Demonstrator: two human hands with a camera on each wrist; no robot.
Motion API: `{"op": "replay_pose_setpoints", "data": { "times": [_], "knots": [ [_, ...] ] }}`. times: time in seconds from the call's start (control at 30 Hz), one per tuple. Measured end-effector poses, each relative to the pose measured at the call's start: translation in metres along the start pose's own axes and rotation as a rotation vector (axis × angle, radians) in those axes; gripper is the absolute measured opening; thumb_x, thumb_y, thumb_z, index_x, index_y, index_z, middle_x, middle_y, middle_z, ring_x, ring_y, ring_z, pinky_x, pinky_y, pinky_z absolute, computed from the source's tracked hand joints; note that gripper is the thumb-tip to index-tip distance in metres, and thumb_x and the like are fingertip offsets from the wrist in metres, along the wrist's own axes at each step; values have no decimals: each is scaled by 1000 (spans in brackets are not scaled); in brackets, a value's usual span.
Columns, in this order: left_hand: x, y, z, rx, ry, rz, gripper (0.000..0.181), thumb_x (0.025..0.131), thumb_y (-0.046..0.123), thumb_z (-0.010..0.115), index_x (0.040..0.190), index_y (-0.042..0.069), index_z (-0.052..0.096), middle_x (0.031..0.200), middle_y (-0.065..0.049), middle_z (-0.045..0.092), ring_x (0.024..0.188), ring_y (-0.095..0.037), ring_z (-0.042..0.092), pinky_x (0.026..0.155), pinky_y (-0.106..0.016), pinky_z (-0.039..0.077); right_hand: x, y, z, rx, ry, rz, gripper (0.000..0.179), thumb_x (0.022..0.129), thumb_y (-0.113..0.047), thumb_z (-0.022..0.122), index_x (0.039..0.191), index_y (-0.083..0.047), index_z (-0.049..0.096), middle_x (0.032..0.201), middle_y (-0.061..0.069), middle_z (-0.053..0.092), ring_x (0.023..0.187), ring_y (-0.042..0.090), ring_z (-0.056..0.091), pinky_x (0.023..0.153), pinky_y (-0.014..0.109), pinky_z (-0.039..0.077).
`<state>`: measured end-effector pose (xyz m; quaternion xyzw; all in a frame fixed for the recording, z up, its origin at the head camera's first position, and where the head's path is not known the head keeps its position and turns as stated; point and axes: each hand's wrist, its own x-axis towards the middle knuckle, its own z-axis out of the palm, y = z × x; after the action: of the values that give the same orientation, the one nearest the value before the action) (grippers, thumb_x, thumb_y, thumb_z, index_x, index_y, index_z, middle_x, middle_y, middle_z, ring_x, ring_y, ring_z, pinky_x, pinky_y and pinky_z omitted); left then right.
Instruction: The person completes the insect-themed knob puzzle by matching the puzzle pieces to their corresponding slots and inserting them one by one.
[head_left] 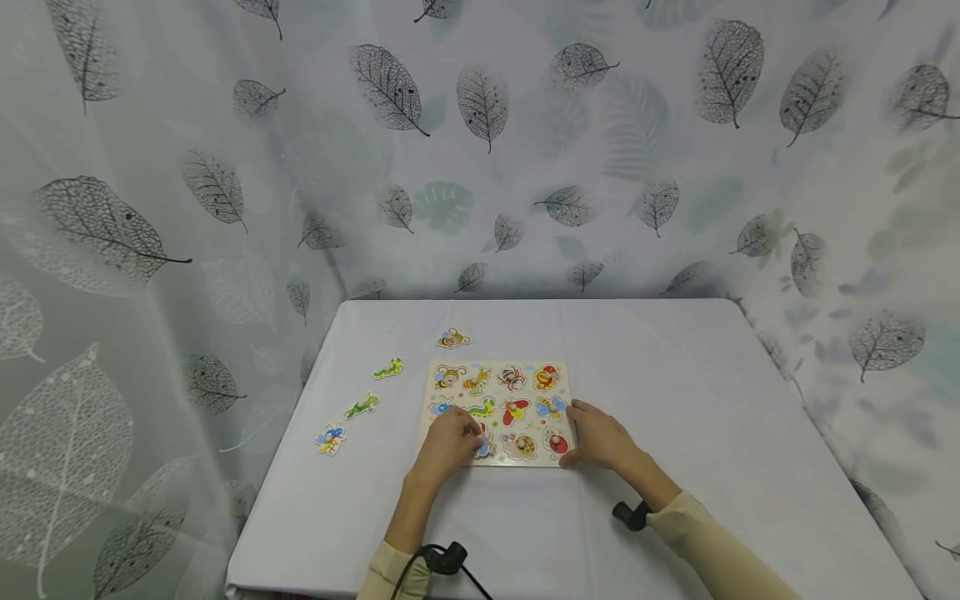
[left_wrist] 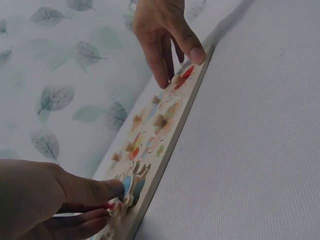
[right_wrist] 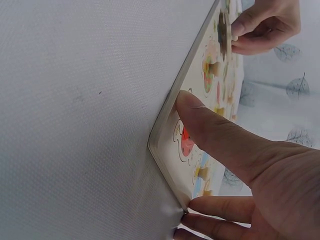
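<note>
Puzzle board (head_left: 536, 393) lies flat on the white table (head_left: 675, 375), its slots showing insect pictures; the snail (head_left: 520, 446) and ladybird (head_left: 557, 442) in the front row sit in place, with knobs standing up. At the front left, the left hand (head_left: 450, 435) pinches a blue-winged piece (left_wrist: 128, 186), tilted just over a dark slot (left_wrist: 139, 194). The right hand (head_left: 603, 437) is spread at the front right corner, thumb on the board, fingers against its side. Outside it lie a bee (head_left: 453, 338), caterpillar (head_left: 388, 367), grasshopper (head_left: 362, 406) and blue-winged bug (head_left: 330, 438).
</note>
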<state>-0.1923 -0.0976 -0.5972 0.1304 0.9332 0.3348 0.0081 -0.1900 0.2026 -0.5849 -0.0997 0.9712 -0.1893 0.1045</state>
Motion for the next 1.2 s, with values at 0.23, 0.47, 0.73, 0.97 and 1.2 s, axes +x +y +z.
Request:
{"op": "replay_pose_setpoints", "data": {
  "times": [0.23, 0.47, 0.73, 0.97, 1.2],
  "knots": [
    [2, 1, 4, 66, 8, 10, 10, 84, 13, 86, 81, 12, 76, 95, 2, 64, 88, -14, 59, 81, -34, 57, 0, -2, -1, 0, 6, -9, 99, 65, -34, 101, 145, 4, 56, 156, 23, 49, 142, 44, 47, 113, 60, 46],
    [2, 3, 6, 92, 34, 34, 13, 83, 11, 87, 81, 11, 75, 95, 1, 64, 95, -18, 64, 88, -38, 59, 0, -4, -2, -1, 7, -14, 100, 64, -33, 101, 144, 4, 56, 156, 24, 48, 142, 45, 47, 113, 59, 46],
    [1, 4, 7, 119, 15, 22, 13, 82, 10, 88, 82, 12, 74, 97, 2, 64, 97, -18, 63, 88, -37, 58, -1, -4, -2, -3, 4, -17, 98, 65, -33, 101, 144, 4, 56, 155, 24, 49, 142, 45, 47, 113, 60, 45],
    [-2, 2, 7, 95, 26, 59, 14, 81, 12, 89, 86, 11, 75, 98, 1, 64, 94, -17, 61, 86, -36, 57, -2, -4, -1, -2, 9, -10, 99, 64, -33, 101, 144, 5, 56, 155, 25, 49, 143, 45, 47, 113, 60, 45],
    [-9, -9, -9, -2, 59, 25, 17, 86, 20, 86, 97, 12, 76, 108, 0, 68, 93, -16, 62, 83, -37, 57, -2, -2, 0, 8, 13, -12, 100, 64, -33, 101, 145, 5, 55, 156, 25, 48, 142, 45, 47, 113, 61, 45]
  ]
}}
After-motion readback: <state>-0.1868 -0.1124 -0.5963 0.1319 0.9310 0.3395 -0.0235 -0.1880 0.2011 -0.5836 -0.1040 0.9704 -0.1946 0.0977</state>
